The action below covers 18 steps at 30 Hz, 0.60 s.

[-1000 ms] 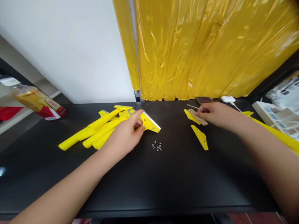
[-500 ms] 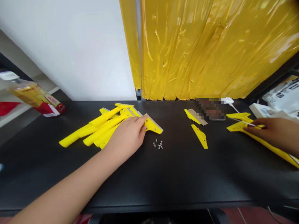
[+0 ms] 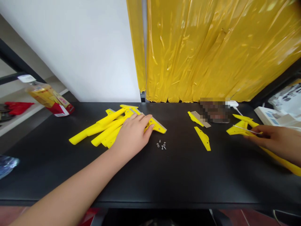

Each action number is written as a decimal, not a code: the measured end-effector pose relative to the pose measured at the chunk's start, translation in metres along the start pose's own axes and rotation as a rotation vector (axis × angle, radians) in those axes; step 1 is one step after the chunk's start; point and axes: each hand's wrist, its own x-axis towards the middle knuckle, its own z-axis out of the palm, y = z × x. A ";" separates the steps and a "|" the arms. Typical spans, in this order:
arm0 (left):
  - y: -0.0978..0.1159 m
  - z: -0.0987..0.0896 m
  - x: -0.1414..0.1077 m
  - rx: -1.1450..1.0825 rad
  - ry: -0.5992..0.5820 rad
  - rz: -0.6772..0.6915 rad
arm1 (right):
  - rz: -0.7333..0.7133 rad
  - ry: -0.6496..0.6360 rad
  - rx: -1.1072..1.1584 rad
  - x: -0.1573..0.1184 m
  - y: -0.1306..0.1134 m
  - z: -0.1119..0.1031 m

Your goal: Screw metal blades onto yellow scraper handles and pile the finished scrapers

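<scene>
My left hand [image 3: 133, 130] is closed over the head of a yellow scraper [image 3: 160, 127], its thumb against the yellow plastic. That scraper lies on a pile of similar yellow scrapers [image 3: 94, 128] whose handles point left. My right hand [image 3: 277, 138] grips a thin metal-shafted screwdriver [image 3: 248, 129], its handle hidden in the palm. Under the shaft lies another yellow scraper body [image 3: 237, 128], its long handle running to the right edge. Several small screws and nuts [image 3: 162, 145] lie between the hands, with a loose yellow clamp plate [image 3: 203, 139] farther right.
Behind the loose plate, a yellow piece with a grey-brown blade [image 3: 199, 119] lies beside a blurred-out dark object [image 3: 213, 111]. A drink bottle [image 3: 50, 97] leans at left. A white box [image 3: 270, 116] sits at right. Yellow plastic sheeting [image 3: 199, 47] hangs behind the black table [image 3: 164, 179].
The view has shifted slightly left. The screwdriver's shaft now reaches farther over the scraper body at right. My left hand stays on the pile.
</scene>
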 end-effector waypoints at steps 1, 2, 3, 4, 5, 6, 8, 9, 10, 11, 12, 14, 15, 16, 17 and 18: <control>0.005 -0.002 -0.001 -0.051 0.044 0.026 | 0.023 0.015 0.047 -0.009 -0.014 -0.005; 0.010 -0.005 -0.004 -0.130 0.072 0.060 | 0.015 0.029 0.106 -0.019 -0.030 -0.009; 0.016 -0.007 -0.006 -0.245 0.097 0.091 | -0.031 0.026 0.180 -0.029 -0.050 -0.011; 0.023 -0.008 -0.009 -0.387 0.091 0.102 | -0.071 0.047 0.264 -0.039 -0.071 -0.012; 0.029 -0.008 -0.013 -0.548 0.068 0.094 | -0.150 0.029 0.361 -0.047 -0.093 -0.011; 0.035 -0.008 -0.017 -0.728 0.015 0.080 | -0.243 -0.002 0.466 -0.055 -0.115 -0.007; 0.045 -0.005 -0.024 -1.118 -0.131 -0.009 | -0.367 -0.041 0.584 -0.064 -0.158 0.002; 0.048 -0.002 -0.027 -1.279 -0.193 -0.050 | -0.405 -0.053 0.614 -0.067 -0.177 0.008; 0.050 0.000 -0.028 -1.406 -0.235 -0.091 | -0.436 -0.075 0.649 -0.068 -0.193 0.013; 0.051 0.001 -0.029 -1.488 -0.248 -0.138 | -0.453 -0.106 0.686 -0.068 -0.208 0.018; 0.052 0.003 -0.029 -1.534 -0.242 -0.188 | -0.461 -0.143 0.731 -0.067 -0.220 0.021; 0.052 0.003 -0.026 -1.560 -0.199 -0.318 | -0.495 -0.285 0.829 -0.065 -0.236 0.025; 0.051 0.002 -0.023 -1.561 -0.173 -0.383 | -0.524 -0.371 0.886 -0.064 -0.241 0.025; 0.050 0.000 -0.021 -1.567 -0.149 -0.435 | -0.560 -0.457 0.938 -0.063 -0.245 0.025; 0.049 -0.002 -0.018 -1.581 -0.130 -0.469 | -0.595 -0.518 0.980 -0.062 -0.246 0.024; 0.049 -0.005 -0.016 -1.600 -0.122 -0.485 | -0.620 -0.543 1.001 -0.060 -0.246 0.023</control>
